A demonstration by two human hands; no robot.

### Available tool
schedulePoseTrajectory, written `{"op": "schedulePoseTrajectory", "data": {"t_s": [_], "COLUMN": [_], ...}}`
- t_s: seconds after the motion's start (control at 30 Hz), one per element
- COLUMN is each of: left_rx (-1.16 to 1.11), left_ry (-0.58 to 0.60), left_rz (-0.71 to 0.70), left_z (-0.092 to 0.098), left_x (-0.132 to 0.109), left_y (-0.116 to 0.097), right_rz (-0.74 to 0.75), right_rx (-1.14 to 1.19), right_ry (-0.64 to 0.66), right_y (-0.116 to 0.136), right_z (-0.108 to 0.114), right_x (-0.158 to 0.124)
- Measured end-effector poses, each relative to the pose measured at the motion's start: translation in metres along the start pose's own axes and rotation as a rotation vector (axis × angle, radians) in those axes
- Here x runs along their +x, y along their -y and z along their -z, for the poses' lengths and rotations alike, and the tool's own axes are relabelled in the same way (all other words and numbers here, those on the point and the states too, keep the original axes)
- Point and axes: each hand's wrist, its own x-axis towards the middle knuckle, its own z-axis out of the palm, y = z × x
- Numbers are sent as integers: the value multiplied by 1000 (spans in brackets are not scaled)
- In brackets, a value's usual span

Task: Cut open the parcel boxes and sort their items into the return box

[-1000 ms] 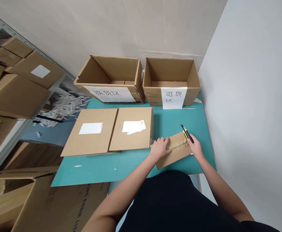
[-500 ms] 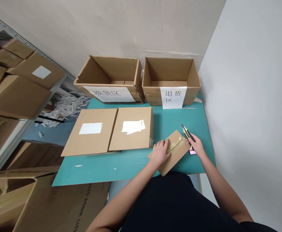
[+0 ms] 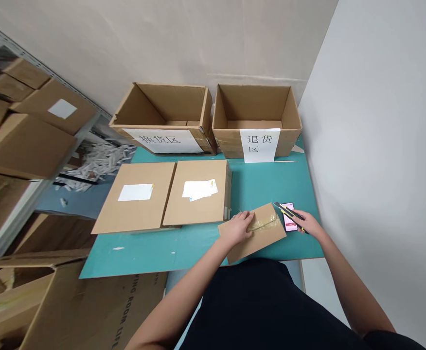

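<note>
A small cardboard box [image 3: 260, 241] with clear tape along its seam lies at an angle near the table's front edge. My left hand [image 3: 238, 227] holds it down at its left end, fingers bent over the top face. My right hand [image 3: 309, 223] is closed around a black and yellow utility knife [image 3: 291, 212]. The knife's blade points left, its tip close to the box's upper right corner. Under the knife, a phone [image 3: 290, 224] with a lit pink and white screen lies on the green table, just right of the box.
Two flat closed cartons [image 3: 134, 214] [image 3: 198, 211] with white labels lie to the left. Behind them stand two open-topped cardboard boxes [image 3: 158, 109] [image 3: 257, 104] bearing paper signs. Shelves of cartons [image 3: 26, 146] line the far left; a white wall [image 3: 373, 146] borders the right.
The small box has turned clockwise and shifted slightly left under my left hand. My right hand has moved right with the knife, away from the box, and more of the phone shows.
</note>
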Motion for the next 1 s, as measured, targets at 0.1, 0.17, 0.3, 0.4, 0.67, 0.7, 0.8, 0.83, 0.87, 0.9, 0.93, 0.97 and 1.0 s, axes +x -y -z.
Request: {"op": "schedulePoseTrajectory", "data": {"t_s": [0.1, 0.17, 0.3, 0.4, 0.67, 0.7, 0.8, 0.83, 0.87, 0.9, 0.93, 0.97, 1.0], "left_rx": [37, 65, 105, 106, 113, 113, 104, 101, 101, 104, 110, 117, 124], "left_ry": [-36, -67, -109, -115, -111, -122, -148, -152, -155, -159, -166, -173, -182], "left_rz": [35, 27, 0, -2, -37, -41, -49, -52, -56, -61, -66, -68, -69], "left_z": [-8, -13, -20, -19, -22, -24, -30, -32, -33, -34, -35, -36, -37], "left_x": [-3, -4, -5, -5, 11, 14, 22, 23, 24, 24, 23, 23, 22], "left_y": [-5, -9, -12, -13, -23, -23, -22, -22, -21, -20, -20, -19, -19], "right_rz": [-66, -92, -92, -73, -52, -52, -51, -57, -63, -69, -76, -83, -90], "right_rx": [-49, -57, -44, -46, -76, -77, -86, -94, -103, -112, -122, -132, -141], "right_ry": [34, 55, 72, 82, 128, 139, 166, 176, 185, 195, 205, 216, 227], "right_y": [-5, -9, -15, -16, -12, -11, -7, -5, -3, -1, 1, 4, 6], "right_z": [10, 13, 15, 15, 16, 17, 18, 18, 19, 20, 21, 22, 23], "right_x": [-8, -12, -13, -8, 4, 5, 8, 9, 10, 11, 12, 13, 13]}}
